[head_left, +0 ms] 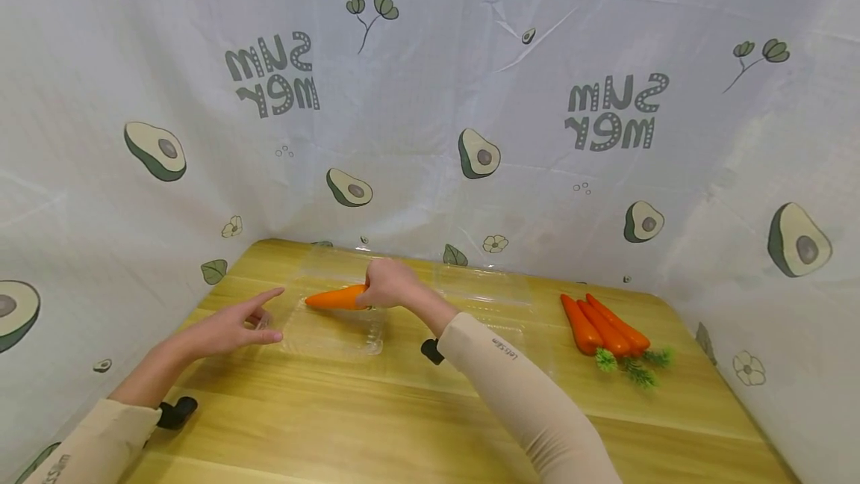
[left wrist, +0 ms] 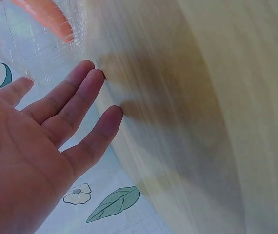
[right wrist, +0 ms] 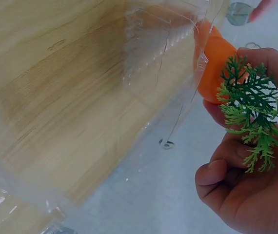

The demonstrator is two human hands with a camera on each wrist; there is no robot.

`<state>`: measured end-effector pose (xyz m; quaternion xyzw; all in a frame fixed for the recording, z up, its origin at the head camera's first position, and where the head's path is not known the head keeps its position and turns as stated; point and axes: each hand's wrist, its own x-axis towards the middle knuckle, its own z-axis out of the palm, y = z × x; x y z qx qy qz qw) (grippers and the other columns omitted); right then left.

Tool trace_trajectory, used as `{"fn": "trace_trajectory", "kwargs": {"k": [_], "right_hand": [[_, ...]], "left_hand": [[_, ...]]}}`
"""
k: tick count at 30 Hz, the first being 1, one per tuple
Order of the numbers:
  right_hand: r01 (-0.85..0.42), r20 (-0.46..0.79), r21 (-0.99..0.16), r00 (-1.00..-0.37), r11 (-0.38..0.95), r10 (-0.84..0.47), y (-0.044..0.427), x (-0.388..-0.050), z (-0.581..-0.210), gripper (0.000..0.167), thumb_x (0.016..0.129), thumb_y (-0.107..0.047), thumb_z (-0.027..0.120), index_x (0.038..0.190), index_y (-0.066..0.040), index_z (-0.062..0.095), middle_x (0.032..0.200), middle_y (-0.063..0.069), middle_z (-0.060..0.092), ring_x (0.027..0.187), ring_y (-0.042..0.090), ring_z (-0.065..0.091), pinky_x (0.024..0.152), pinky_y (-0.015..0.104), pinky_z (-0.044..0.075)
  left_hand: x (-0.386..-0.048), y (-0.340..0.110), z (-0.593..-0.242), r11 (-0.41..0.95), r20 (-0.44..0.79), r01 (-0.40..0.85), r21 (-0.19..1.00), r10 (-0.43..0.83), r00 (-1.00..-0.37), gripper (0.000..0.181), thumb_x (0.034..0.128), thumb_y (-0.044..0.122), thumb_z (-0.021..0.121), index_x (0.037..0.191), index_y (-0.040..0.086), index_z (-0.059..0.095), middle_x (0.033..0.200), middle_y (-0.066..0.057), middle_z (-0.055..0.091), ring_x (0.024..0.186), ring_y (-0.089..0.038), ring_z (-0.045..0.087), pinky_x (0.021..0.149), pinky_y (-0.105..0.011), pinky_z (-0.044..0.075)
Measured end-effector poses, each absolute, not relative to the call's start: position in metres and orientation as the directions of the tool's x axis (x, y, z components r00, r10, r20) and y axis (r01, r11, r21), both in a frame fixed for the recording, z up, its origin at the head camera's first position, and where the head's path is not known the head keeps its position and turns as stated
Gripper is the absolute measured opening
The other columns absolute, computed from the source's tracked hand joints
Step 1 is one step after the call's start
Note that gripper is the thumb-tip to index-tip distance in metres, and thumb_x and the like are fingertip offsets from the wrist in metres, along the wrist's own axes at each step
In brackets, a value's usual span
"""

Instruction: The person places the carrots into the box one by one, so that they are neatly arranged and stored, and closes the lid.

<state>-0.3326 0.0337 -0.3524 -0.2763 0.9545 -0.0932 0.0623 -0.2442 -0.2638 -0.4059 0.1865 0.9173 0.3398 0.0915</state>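
Note:
An orange carrot (head_left: 334,298) is pinched at its thick, leafy end by my right hand (head_left: 392,284), above the clear plastic container (head_left: 329,352) at the table's left. In the right wrist view, green leaves (right wrist: 253,114) hang from the carrot (right wrist: 217,63) beside the thumb. My left hand (head_left: 231,327) is beside the container's left edge, thumb and index finger spread apart, holding nothing. The left wrist view shows that hand (left wrist: 36,131) with extended fingers near the container (left wrist: 31,53) and the carrot's tip. Whether the left fingertips touch the plastic, I cannot tell.
Several loose orange carrots (head_left: 601,327) with green tops lie together on the right of the wooden table (head_left: 363,424). More clear plastic (head_left: 484,286) stands behind my right forearm. A printed white curtain (head_left: 416,110) surrounds the table's back and sides.

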Motion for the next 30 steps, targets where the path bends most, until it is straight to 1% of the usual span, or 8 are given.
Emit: {"fn": "trace_trajectory", "kwargs": {"k": [4,11,16,21,23,30], "right_hand": [[-0.519,-0.074,-0.2,-0.838,0.831,-0.541,0.0322,-0.3335,-0.3542,0.029,0.083,-0.034,0.075,0.062,-0.017,0.064,0.058,-0.007,0.05,0.054,0.012,0.043,0.051,0.026,0.035],[-0.511,-0.089,-0.198,-0.841,0.836,-0.534,0.0293,-0.3325,-0.3531,0.029,0.083,-0.035,0.077,0.063,-0.017,0.067,0.059,-0.007,0.054,0.055,0.012,0.046,0.05,0.026,0.037],[-0.511,-0.111,-0.182,-0.839,0.84,-0.533,0.0283,-0.3329,-0.3515,0.034,0.083,-0.035,0.077,0.059,-0.018,0.06,0.056,-0.007,0.045,0.054,0.011,0.04,0.049,0.026,0.032],[-0.505,-0.163,-0.19,-0.83,0.842,-0.534,0.0275,-0.3347,-0.3501,0.045,0.082,-0.032,0.079,0.055,-0.018,0.047,0.052,-0.007,0.03,0.05,0.01,0.026,0.048,0.026,0.023],[-0.502,-0.178,-0.187,-0.828,0.844,-0.532,0.0267,-0.3347,-0.3492,0.045,0.081,-0.031,0.08,0.054,-0.018,0.046,0.052,-0.007,0.029,0.05,0.01,0.025,0.048,0.026,0.022],[-0.501,-0.188,-0.146,-0.832,0.853,-0.522,0.024,-0.3336,-0.349,0.036,0.079,-0.031,0.082,0.057,-0.016,0.057,0.053,-0.007,0.043,0.054,0.011,0.036,0.049,0.026,0.03]], "left_hand": [[-0.2438,-0.2637,-0.4066,0.703,-0.039,0.28,0.654,0.401,-0.915,0.089,0.0945,0.037,0.07,0.159,0.001,0.021,0.106,-0.006,0.062,0.101,-0.023,0.057,0.083,-0.04,0.048],[-0.2434,-0.2637,-0.4068,0.707,-0.041,0.276,0.651,0.396,-0.917,0.089,0.0947,0.038,0.07,0.16,0.003,0.021,0.117,-0.012,0.064,0.106,-0.024,0.058,0.09,-0.047,0.049],[-0.2435,-0.2639,-0.4065,0.706,-0.042,0.277,0.651,0.398,-0.917,0.09,0.0942,0.04,0.07,0.16,0.003,0.02,0.118,-0.013,0.064,0.105,-0.023,0.057,0.091,-0.047,0.049],[-0.2438,-0.2637,-0.4063,0.7,-0.04,0.281,0.657,0.404,-0.914,0.09,0.0944,0.039,0.07,0.159,0.001,0.02,0.114,-0.011,0.064,0.102,-0.022,0.057,0.089,-0.046,0.049],[-0.2439,-0.2635,-0.4063,0.701,-0.042,0.277,0.657,0.402,-0.915,0.09,0.0944,0.039,0.07,0.159,0.002,0.02,0.114,-0.01,0.064,0.103,-0.022,0.057,0.089,-0.045,0.049],[-0.2444,-0.2639,-0.4061,0.696,-0.043,0.281,0.661,0.409,-0.912,0.09,0.0944,0.039,0.07,0.159,0.001,0.02,0.106,-0.005,0.063,0.101,-0.022,0.057,0.084,-0.038,0.049]]}}
